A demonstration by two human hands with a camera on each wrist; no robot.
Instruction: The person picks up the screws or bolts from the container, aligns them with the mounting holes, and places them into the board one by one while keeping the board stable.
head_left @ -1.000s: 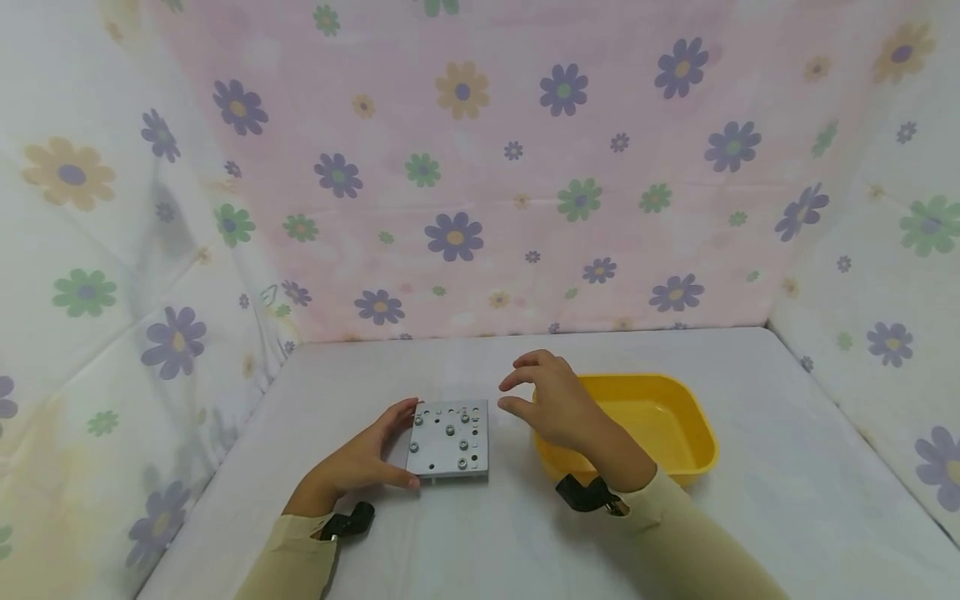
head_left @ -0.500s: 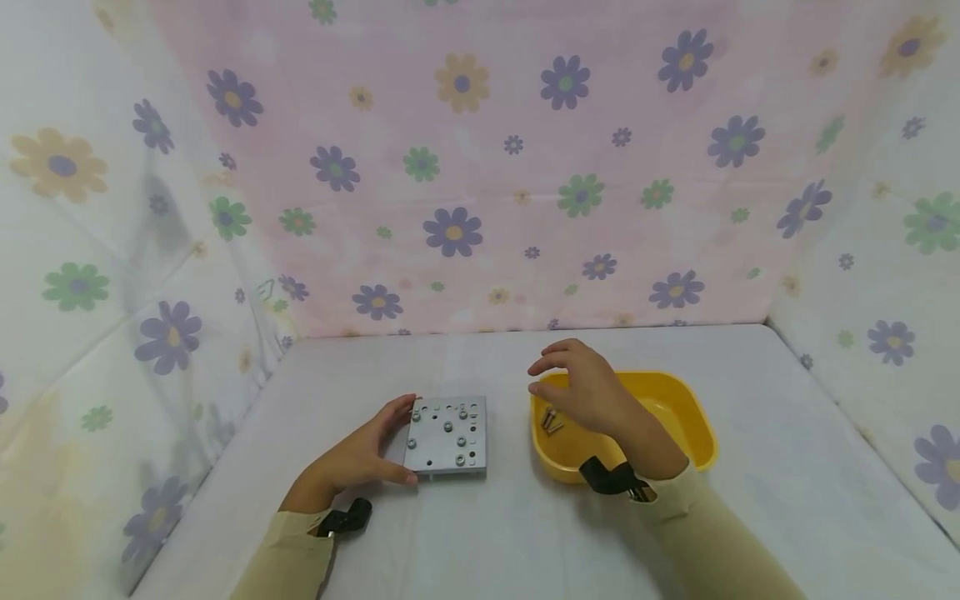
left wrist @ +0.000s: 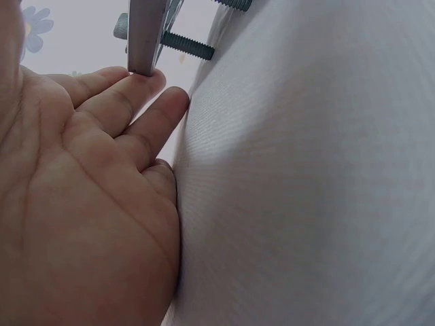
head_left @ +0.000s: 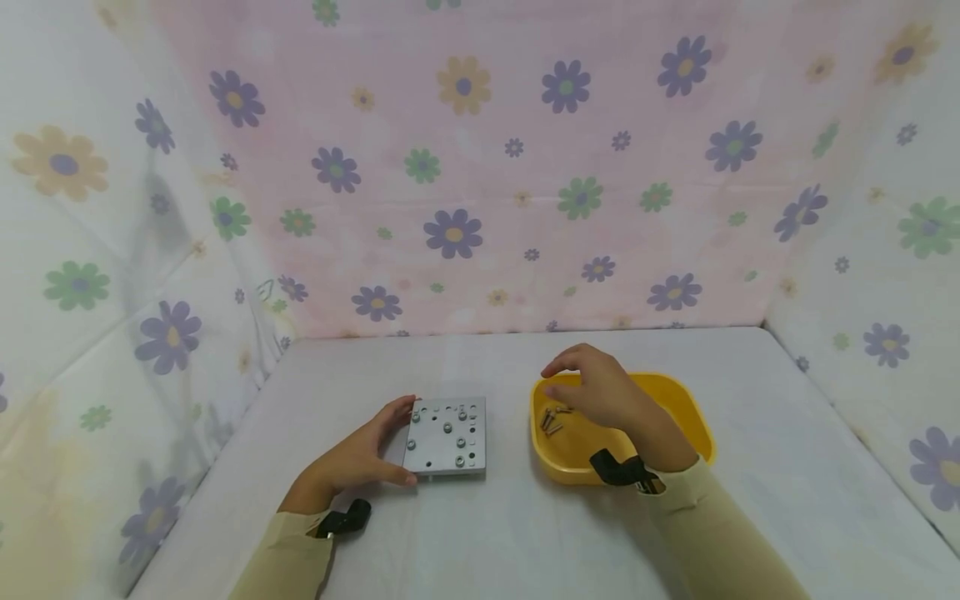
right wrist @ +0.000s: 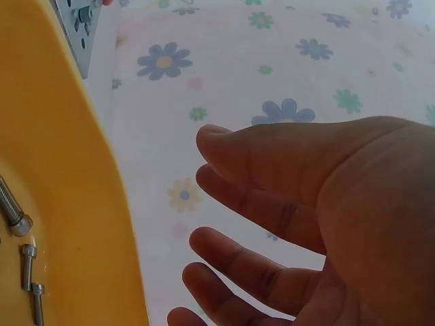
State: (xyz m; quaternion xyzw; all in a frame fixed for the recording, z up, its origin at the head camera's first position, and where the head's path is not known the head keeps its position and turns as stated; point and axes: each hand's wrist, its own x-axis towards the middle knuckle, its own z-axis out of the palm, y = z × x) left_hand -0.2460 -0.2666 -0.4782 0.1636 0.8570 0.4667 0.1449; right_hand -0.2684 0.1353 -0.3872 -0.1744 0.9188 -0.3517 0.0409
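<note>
My left hand (head_left: 358,460) holds a square silver metal plate (head_left: 438,437) by its left side, fingers at the far corner and thumb at the near one. Several socket-head screws stand in the plate, among other bare holes. In the left wrist view, fingertips touch the plate's edge (left wrist: 143,47), and a threaded screw shank (left wrist: 190,46) sticks out beneath it. My right hand (head_left: 603,396) hovers over the left part of a yellow plastic basin (head_left: 566,473), its fingers loosely bent and nothing between them. Several loose screws (right wrist: 28,266) lie inside the basin.
A white cloth covers the table (head_left: 495,542). Flower-patterned cloth (head_left: 517,233) hangs behind and on both sides. The basin stands to the right of the plate with a gap of table between them. A black wrist camera (head_left: 618,468) sits on each wrist.
My right hand has moved right, from the gap beside the plate to above the basin, bringing the loose screws into sight. The left hand and the plate have stayed in place.
</note>
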